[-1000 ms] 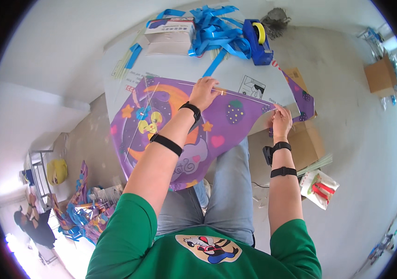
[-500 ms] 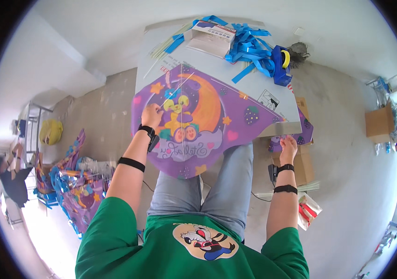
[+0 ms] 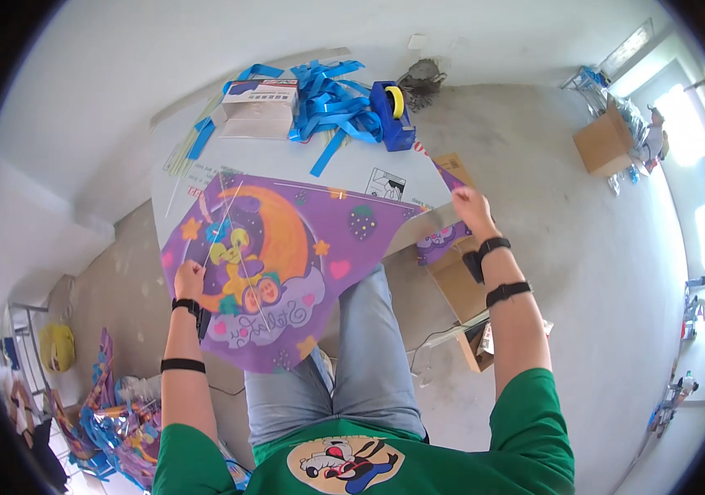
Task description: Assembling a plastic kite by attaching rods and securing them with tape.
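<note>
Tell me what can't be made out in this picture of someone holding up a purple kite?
Head view only:
- The left hand: its fingertips curl behind the purple kite.
- The right hand: whatever it pinches at the kite's corner is too small to tell.
- The table: its near part is covered by the kite.
- The cardboard box: its contents are hidden by the right forearm.

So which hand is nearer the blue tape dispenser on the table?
Right. The right hand is just below and right of the blue tape dispenser, at the kite's right tip; the left hand grips its far left edge.
</note>
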`<state>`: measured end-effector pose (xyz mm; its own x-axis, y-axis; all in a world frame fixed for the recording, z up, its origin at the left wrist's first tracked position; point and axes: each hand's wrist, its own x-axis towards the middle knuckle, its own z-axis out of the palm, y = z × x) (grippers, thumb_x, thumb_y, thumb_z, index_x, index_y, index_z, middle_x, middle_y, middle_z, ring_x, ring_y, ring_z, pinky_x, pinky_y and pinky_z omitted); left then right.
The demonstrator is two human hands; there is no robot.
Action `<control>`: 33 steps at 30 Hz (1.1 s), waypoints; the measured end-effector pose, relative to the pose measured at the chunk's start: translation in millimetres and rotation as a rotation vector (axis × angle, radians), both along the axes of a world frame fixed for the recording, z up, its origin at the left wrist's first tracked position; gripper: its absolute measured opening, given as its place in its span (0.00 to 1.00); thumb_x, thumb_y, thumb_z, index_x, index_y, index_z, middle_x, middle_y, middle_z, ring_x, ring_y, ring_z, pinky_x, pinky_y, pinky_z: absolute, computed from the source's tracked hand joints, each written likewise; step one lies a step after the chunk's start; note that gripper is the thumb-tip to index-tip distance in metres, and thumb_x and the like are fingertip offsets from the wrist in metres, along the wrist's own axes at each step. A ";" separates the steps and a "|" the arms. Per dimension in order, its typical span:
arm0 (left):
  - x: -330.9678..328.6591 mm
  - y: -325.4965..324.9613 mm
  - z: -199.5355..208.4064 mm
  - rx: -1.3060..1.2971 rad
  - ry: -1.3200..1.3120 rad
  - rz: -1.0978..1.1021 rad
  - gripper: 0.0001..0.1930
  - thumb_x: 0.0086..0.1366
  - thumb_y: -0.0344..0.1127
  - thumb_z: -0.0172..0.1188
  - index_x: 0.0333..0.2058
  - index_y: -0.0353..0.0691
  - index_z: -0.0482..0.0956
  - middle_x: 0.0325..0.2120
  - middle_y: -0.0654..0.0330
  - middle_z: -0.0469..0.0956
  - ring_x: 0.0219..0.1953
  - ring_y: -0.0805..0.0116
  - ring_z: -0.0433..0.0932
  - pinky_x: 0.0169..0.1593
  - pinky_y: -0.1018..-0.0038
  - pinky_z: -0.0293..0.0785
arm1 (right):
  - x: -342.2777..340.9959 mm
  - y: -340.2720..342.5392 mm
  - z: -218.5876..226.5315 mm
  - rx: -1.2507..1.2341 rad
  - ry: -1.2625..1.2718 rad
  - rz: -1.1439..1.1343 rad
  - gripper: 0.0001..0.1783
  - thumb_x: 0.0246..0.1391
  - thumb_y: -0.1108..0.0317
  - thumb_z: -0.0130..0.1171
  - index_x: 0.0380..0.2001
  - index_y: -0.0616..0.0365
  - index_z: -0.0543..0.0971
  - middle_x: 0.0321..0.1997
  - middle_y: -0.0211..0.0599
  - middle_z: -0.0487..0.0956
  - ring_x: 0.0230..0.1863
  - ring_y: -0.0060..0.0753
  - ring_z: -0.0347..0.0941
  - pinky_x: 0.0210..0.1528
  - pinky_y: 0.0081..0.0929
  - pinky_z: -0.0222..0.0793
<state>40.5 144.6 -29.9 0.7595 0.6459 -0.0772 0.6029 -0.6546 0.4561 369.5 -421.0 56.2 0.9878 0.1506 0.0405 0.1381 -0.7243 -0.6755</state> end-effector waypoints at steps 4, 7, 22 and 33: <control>6.7 0.5 7.5 -0.001 0.050 -0.077 0.08 0.53 0.31 0.62 0.24 0.35 0.72 0.24 0.51 0.75 0.29 0.51 0.74 0.34 0.63 0.69 | 63.9 41.0 20.5 -0.056 -0.058 0.077 0.11 0.48 0.61 0.54 0.30 0.55 0.80 0.29 0.41 0.79 0.35 0.44 0.76 0.38 0.34 0.70; -7.0 0.8 19.7 0.042 -0.043 -0.119 0.06 0.54 0.27 0.60 0.25 0.35 0.71 0.23 0.52 0.73 0.27 0.55 0.72 0.33 0.66 0.69 | 95.4 88.4 29.8 -0.091 -0.091 0.124 0.11 0.49 0.60 0.54 0.29 0.53 0.81 0.30 0.39 0.80 0.36 0.44 0.76 0.38 0.35 0.70; 76.0 -188.6 162.9 -1.323 -0.236 0.049 0.04 0.62 0.29 0.55 0.35 0.37 0.72 0.25 0.70 0.70 0.27 0.81 0.69 0.32 0.84 0.64 | 177.7 122.0 -6.9 0.786 0.505 -0.240 0.07 0.45 0.68 0.64 0.23 0.58 0.77 0.20 0.28 0.72 0.20 0.23 0.67 0.19 0.24 0.63; 164.5 -332.0 94.6 -1.868 -0.130 -0.279 0.04 0.63 0.32 0.56 0.35 0.42 0.73 0.27 0.69 0.72 0.30 0.80 0.72 0.38 0.81 0.71 | 49.4 71.5 25.7 0.937 0.486 -0.198 0.08 0.45 0.68 0.62 0.20 0.57 0.74 0.21 0.28 0.72 0.23 0.22 0.68 0.28 0.21 0.66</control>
<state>204.9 -187.5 64.7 0.8711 -0.3121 -0.3792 0.4899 0.6055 0.6271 418.9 -349.5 81.9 0.9326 0.0989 -0.3472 -0.3581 0.1312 -0.9244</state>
